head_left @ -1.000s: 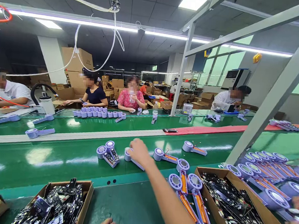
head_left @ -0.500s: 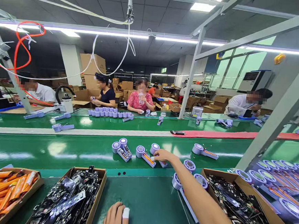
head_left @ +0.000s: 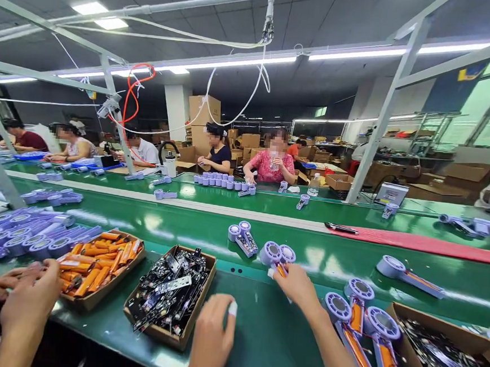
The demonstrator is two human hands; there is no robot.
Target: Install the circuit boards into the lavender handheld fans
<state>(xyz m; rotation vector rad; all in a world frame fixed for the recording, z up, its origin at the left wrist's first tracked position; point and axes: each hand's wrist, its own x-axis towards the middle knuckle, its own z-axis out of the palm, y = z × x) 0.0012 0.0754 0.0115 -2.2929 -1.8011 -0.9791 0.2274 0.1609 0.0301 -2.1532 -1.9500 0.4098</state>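
Observation:
My right hand [head_left: 298, 286] reaches over the green belt. Its fingers are closed on the handle of a purple handheld fan [head_left: 271, 253] with an orange battery in it; a second round fan head [head_left: 287, 253] sits against it. Part of both handles is hidden by the hand. My left hand [head_left: 214, 331], loosely bent and holding nothing, hovers above the bench beside a cardboard box [head_left: 202, 293] of black circuit boards [head_left: 169, 288]. A white cover is on one fingertip of each hand. Further along the belt lie two fans with exposed circuit boards [head_left: 246, 243].
Another person's hands [head_left: 28, 296] are at the left, beside a box of orange batteries [head_left: 98, 259] and piled purple fans [head_left: 16, 233]. Several battery-fitted fans [head_left: 382, 324] lie right of my arm, near another box of circuit boards [head_left: 439, 351]. Co-workers sit across the belt [head_left: 160, 233].
The view has turned left, bringing another person's hands into sight. My right hand has closed on the fan handle, and the two fan heads now sit together. My left hand stays near the board box.

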